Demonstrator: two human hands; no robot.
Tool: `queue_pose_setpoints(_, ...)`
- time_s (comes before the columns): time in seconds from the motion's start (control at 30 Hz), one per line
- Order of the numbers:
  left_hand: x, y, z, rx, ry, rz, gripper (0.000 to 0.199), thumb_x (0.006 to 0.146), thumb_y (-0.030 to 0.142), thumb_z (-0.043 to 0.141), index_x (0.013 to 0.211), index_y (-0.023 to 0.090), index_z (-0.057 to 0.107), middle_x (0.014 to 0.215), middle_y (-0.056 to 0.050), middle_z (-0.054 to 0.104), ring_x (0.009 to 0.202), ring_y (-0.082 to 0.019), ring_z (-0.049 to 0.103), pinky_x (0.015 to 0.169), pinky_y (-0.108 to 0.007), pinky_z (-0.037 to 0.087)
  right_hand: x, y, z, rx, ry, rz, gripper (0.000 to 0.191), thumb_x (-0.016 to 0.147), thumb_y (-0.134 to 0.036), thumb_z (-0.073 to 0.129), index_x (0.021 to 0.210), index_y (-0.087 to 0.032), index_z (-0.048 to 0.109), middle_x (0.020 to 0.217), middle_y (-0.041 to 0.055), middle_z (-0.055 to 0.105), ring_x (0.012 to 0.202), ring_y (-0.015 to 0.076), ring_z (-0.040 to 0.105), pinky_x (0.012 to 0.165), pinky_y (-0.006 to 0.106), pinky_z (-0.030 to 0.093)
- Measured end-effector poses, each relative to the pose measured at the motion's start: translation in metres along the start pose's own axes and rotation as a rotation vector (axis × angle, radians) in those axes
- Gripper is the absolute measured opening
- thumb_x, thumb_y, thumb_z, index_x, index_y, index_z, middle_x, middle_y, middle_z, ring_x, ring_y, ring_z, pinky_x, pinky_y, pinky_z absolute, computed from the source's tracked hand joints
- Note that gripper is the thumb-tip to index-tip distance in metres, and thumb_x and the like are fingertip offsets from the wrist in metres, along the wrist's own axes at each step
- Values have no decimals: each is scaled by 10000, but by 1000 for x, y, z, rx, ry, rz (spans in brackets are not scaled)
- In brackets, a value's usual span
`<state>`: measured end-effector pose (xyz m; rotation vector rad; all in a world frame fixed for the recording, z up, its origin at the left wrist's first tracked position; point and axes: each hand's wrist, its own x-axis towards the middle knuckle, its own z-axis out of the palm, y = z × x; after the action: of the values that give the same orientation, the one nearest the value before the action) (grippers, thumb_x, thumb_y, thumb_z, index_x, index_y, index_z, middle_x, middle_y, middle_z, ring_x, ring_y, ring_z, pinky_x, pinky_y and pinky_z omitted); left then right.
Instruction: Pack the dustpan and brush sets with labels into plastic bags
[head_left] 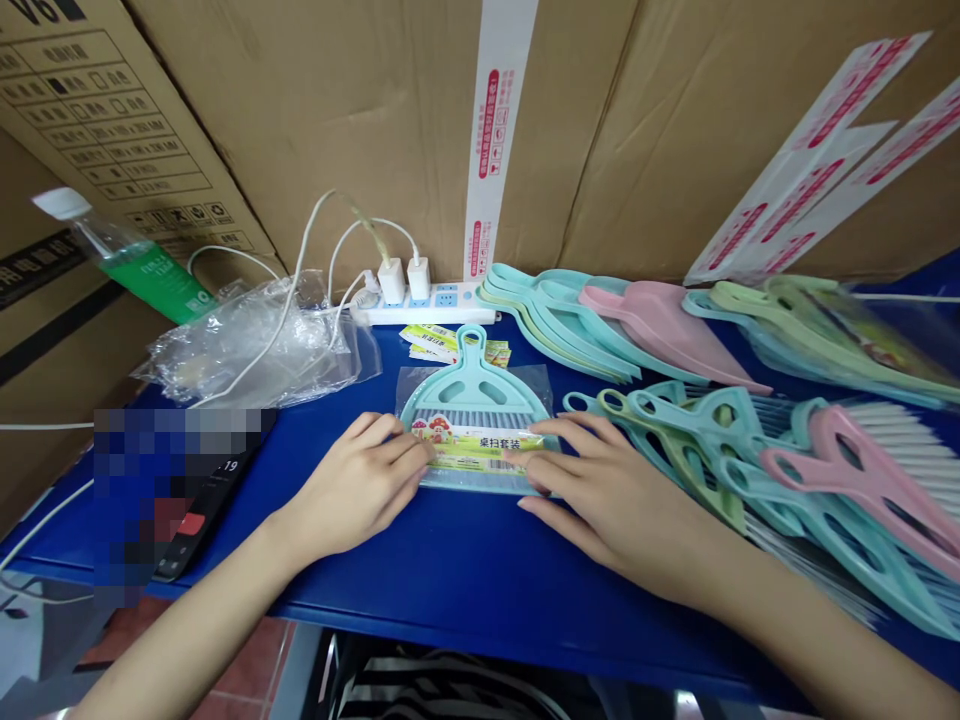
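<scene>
A light-blue dustpan and brush set (474, 390) lies in a clear bag at the middle of the blue table, handle pointing away. A yellow-green printed label (480, 447) crosses its lower part. My left hand (364, 482) rests at the label's left end, fingers curled together over the bag's edge; whether they grip it is unclear. My right hand (600, 490) touches the label's right end with fingers spread. More labels (435, 342) lie behind the set, partly hidden by its handle.
Stacked dustpans (660, 320) and a pile of brushes (810, 470) lie at the right. Crumpled plastic bags (255, 345), a green-labelled bottle (150, 270) and a phone (202, 510) are at the left. A power strip (442, 302) with cables stands by the cardboard.
</scene>
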<state>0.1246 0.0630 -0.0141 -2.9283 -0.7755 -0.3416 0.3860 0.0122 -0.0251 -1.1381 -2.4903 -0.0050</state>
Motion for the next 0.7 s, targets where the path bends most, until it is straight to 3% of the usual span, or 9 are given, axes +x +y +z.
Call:
queue_pose_setpoints(0.3, -1, -8, -8, -44, 0, -114, 332, 999, 215, 352, 822, 176, 631, 735, -16, 700, 723, -190, 469, 688, -331, 351, -1, 10, -9, -64, 25, 33, 373, 988, -219, 382, 836, -220, 723, 793, 46, 726, 914, 231, 616, 897, 420, 415)
queue_pose_setpoints(0.47, -1, -8, -7, -10, -4, -143, 326, 986, 204, 363, 799, 183, 629, 718, -13, 700, 703, -187, 455, 668, -328, 345, -2, 13, -15, -133, 16, 56, 413, 989, -230, 375, 773, -218, 727, 750, 66, 701, 838, 224, 612, 802, 387, 435)
queue_pose_setpoints(0.7, -1, -6, -6, 34, 5, -98, 272, 972, 172, 385, 851, 174, 628, 737, -17, 687, 686, -186, 453, 637, -323, 355, -2, 14, -14, -49, -22, 119, 395, 986, -249, 388, 743, -210, 697, 681, 52, 618, 735, 200, 570, 711, 347, 426)
